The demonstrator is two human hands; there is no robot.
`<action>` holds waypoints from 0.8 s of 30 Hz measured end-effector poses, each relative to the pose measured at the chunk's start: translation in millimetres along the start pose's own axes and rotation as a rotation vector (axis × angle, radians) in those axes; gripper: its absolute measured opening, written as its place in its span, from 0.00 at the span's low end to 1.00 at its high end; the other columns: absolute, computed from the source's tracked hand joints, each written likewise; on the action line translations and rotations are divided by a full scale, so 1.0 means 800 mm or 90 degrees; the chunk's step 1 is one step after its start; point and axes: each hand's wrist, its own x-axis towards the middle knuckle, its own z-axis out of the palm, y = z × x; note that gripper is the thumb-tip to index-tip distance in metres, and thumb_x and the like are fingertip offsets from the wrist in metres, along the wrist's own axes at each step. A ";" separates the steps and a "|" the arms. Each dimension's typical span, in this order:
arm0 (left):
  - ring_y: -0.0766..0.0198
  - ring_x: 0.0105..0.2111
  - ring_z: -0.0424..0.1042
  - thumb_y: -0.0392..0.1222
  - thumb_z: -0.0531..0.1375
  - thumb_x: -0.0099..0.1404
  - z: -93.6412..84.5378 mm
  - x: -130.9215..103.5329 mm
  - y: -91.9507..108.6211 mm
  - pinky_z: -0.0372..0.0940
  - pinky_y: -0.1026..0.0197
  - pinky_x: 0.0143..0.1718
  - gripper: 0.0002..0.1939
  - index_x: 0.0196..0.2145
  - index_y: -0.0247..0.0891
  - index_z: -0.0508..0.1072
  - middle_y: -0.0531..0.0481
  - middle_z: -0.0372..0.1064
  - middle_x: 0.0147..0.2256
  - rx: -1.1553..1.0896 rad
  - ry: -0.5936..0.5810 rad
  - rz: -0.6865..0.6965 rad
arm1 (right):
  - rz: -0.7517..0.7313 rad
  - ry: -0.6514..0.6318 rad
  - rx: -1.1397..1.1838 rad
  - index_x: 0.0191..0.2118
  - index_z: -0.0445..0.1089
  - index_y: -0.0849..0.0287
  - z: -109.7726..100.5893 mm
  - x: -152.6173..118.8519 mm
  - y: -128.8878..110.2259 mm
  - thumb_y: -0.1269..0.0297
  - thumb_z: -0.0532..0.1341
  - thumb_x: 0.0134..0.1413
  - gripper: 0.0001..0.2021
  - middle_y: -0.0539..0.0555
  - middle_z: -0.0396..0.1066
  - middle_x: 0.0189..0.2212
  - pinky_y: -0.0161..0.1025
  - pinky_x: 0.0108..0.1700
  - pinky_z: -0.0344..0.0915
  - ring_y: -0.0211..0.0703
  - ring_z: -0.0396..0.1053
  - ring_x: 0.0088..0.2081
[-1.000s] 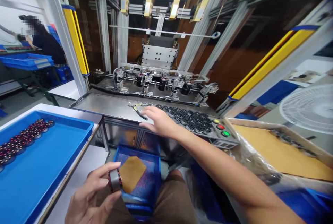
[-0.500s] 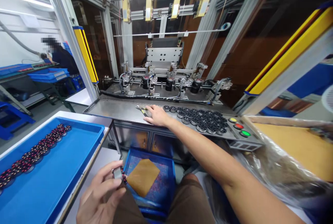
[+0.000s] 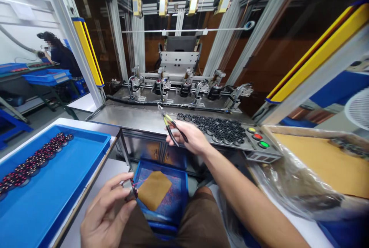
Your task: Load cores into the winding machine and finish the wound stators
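My left hand is closed on a wound motor stator, a small grey ring with dark and reddish windings, pinched between thumb and fingers. A thin pink wire trails from it toward the right. My right hand holds a pair of pliers with black and yellow-green handles, jaws pointing up and away, above the front edge of the metal bench. To the right of that hand, many black stator cores lie packed together on the bench.
A blue tray with rows of wound stators stands at left. Below the bench is a blue bin with brown card and wire scraps. Buttons and a plastic-lined box are at right. The winding machine stands behind; a person sits far left.
My right hand has picked the pliers up off the bench and brought them nearer and to the right. My left hand still holds the stator, slightly turned.
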 end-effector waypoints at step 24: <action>0.60 0.47 0.77 0.27 0.63 0.62 0.020 0.006 -0.004 0.74 0.64 0.42 0.14 0.42 0.43 0.75 0.47 0.76 0.50 -0.007 -0.039 -0.097 | -0.281 0.057 0.041 0.68 0.52 0.49 0.144 -0.187 0.003 0.75 0.59 0.42 0.44 0.57 0.74 0.44 0.41 0.44 0.74 0.49 0.75 0.41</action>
